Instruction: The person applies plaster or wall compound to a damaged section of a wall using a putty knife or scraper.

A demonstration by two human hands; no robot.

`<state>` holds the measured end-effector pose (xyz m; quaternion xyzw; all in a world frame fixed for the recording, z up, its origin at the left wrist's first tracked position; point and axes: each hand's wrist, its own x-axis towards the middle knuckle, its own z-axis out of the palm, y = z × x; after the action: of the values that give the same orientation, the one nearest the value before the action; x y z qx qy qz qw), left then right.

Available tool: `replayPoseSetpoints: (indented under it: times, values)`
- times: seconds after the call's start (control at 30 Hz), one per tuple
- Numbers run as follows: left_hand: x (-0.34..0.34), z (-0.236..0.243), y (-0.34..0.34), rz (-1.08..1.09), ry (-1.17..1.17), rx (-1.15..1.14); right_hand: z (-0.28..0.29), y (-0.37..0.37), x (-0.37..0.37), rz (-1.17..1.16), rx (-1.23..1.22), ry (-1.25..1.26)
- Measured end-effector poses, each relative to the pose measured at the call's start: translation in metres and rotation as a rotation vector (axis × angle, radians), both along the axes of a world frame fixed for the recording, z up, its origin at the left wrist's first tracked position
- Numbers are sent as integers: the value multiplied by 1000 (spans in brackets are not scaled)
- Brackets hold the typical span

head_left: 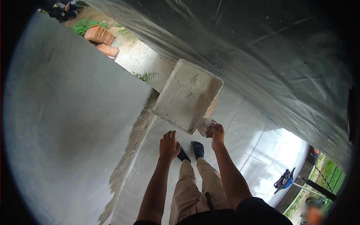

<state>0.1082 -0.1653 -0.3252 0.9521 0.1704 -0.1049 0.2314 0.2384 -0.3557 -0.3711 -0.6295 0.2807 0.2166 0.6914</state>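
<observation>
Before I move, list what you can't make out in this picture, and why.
Head view: most of the yellowish-brown thing, hidden by the tray.
Head view: the held end of the flat scraper, covered by the right hand.
Head view: what the orange patch at lower right is, because it is blurred.
Head view: what makes up the dark heap at upper left, too small and cut off by the picture's rim.

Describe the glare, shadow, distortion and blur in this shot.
In the head view, glare whitens the tiled floor at right; in the head view, the sheeting at upper right is dim, with pale streaks; the head view's fisheye rim is black and curved; in the head view, an orange patch at lower right is blurred, while the tray's ridges read clearly.
</observation>
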Motion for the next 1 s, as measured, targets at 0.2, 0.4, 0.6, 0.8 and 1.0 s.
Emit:
replayPoseSetpoints:
  times: [0.2, 0.4, 0.6, 0.8, 1.0]
  values:
    - [7, -49, -6, 180, -56, -132, -33, -4, 7, -32, 56, 33]
    - [6, -101, -7, 436, -174, -291, -51, 15, 10, -52, 176, 9]
    - [35, -105, -11, 812, -25, -708, -73, 17, 13, -64, 197, -27]
    - [33, -139, -1, 957, 48, -878, -83, 17, 14, 22, 319, -45]
    - [62, -122, -16, 1014, 33, -1148, -101, -6, 13, 26, 307, -38]
